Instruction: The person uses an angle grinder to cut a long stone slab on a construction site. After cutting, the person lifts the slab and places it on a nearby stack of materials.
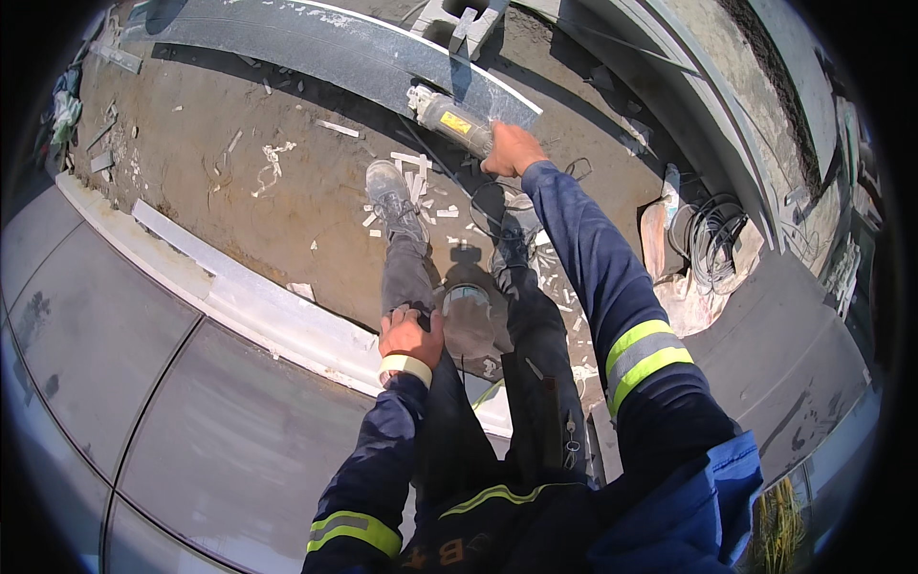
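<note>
My right hand point(513, 151), its arm stretched forward, is wrapped round the rear of a dusty angle grinder point(448, 117) with a yellow label. The grinder's head lies at the near edge of a long grey slab point(316, 48), overlapping it from my view; whether they touch I cannot tell. Its disc is not clearly visible. Down on my left knee rests my left hand point(413, 335), fingers spread over the trouser leg and holding nothing. A pale band circles that wrist. Small stone offcuts point(413, 172) are scattered beside my dusty left boot point(390, 194).
A concrete block point(461, 27) stands by the slab's far edge. Coiled cable point(715, 239) lies at the right on a dirty sack. Dark paving panels point(229, 421) and a pale kerb point(258, 297) run along the left. A thin cord trails near my right foot.
</note>
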Motion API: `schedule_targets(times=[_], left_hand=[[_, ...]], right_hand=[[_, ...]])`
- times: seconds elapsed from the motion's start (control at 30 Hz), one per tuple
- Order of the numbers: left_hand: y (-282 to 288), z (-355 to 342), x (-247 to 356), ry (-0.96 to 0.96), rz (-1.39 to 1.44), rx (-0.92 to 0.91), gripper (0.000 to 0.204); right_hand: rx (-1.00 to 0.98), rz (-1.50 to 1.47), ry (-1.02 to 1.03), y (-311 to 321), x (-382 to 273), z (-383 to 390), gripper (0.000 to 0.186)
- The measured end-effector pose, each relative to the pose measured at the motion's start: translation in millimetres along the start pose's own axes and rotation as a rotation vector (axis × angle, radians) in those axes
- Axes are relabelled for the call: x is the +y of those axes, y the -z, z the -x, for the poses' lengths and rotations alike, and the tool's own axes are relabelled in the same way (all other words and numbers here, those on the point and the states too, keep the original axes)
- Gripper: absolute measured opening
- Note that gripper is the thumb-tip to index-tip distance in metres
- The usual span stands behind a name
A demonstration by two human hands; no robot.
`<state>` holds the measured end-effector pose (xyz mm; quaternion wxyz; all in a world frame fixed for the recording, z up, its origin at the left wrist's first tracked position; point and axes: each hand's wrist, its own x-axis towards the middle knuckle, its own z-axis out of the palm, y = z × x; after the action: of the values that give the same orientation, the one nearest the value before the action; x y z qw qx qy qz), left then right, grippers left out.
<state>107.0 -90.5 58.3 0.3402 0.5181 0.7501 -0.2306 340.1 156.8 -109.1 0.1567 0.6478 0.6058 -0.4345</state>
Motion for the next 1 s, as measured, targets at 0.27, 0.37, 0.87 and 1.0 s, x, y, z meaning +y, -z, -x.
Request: schedule_targets(times=[0.27, 0.37, 0.87, 1.0], left_hand=[[-45, 16, 21, -0.008, 0.089, -0.291, 0.054], [-62, 15, 15, 0.056, 0.087, -0.33, 0.055], [-84, 13, 18, -0.043, -0.065, -0.362, 0.053], [-88, 14, 28, -0.035, -0.14, -0.43, 0.051]], right_hand=[[-0.004, 0.015, -0.03, 0, 8, 8, 0.066], [-0.042, 0.038, -0.017, -9, 3, 1, 0.068], [-0.007, 0.055, 0.003, -12, 15, 6, 0.067], [-0.002, 0.058, -0.026, -13, 20, 16, 0.066]])
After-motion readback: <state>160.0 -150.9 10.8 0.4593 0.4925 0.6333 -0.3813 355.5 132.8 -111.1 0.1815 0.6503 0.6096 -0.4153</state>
